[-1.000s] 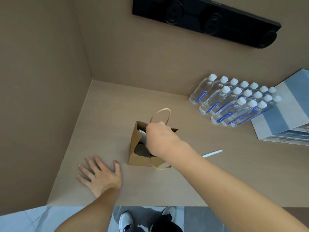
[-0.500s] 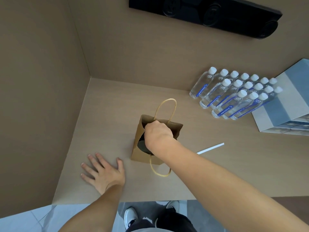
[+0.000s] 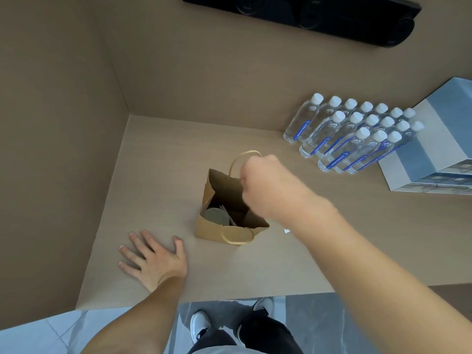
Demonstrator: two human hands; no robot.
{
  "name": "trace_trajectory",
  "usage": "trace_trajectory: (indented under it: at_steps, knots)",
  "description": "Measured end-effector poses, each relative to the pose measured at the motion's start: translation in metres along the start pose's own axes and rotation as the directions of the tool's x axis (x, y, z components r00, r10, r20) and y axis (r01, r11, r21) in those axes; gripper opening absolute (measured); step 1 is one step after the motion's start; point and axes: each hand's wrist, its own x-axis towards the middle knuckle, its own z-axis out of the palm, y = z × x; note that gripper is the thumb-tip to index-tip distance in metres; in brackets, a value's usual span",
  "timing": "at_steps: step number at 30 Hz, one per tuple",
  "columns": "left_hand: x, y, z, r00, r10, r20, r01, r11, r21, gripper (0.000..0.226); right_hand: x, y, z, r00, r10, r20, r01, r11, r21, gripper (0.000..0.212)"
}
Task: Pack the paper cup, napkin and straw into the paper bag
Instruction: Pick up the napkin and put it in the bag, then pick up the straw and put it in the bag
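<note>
We are standing at a wide, pale wooden desk set into a tan-walled corner. At its far right, a grey-blue cardboard box is sitting beside a block of clear plastic water bottles with white caps, which are standing in tight rows. Near the middle of the desk, the small brown paper bag with twisted paper handles is standing upright with its mouth open. Our left hand is lying flat on the desk just to the left of the bag, fingers spread and clamped on nothing. Our right hand is hovering over the bag's far right rim, blurred and curled; we cannot tell whether it is gripping anything. Inside the bag, the round paper cup is sitting at the bottom left, with the edge of a pale folded napkin showing just beside it. A tiny white tip of the paper-wrapped straw is peeking out on the desk under our right forearm.
</note>
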Motion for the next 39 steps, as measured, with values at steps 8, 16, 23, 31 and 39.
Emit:
trace_trajectory:
  at_steps: [8,16,23,31,39]
  knots:
    - [0.009,0.004,-0.004,0.999,-0.044,-0.011,0.044,0.999,-0.029,0.085,0.006,0.087,0.000,0.937,0.207,-0.279,-0.136,0.957,0.255,0.020]
    - [0.014,0.003,0.008,0.998,-0.057,-0.039,0.056,0.998,-0.036,0.084,0.056,0.182,0.140,0.942,0.335,0.024,-0.335,0.932,0.140,0.035]
    - [0.014,0.000,0.012,0.997,-0.045,-0.067,0.044,0.999,-0.023,0.085,0.059,0.205,0.195,0.946,0.324,-0.005,-0.318,0.931,0.176,0.032]
    - [0.011,0.003,0.007,0.997,-0.042,-0.067,0.042,0.999,-0.002,0.086,0.066,0.205,0.195,0.980,0.201,0.003,-0.201,0.979,0.017,0.026]
    - [0.012,0.001,0.010,0.996,-0.039,-0.078,0.040,0.999,0.005,0.085,0.069,0.147,0.063,0.801,0.136,-0.583,0.199,0.858,0.474,0.005]
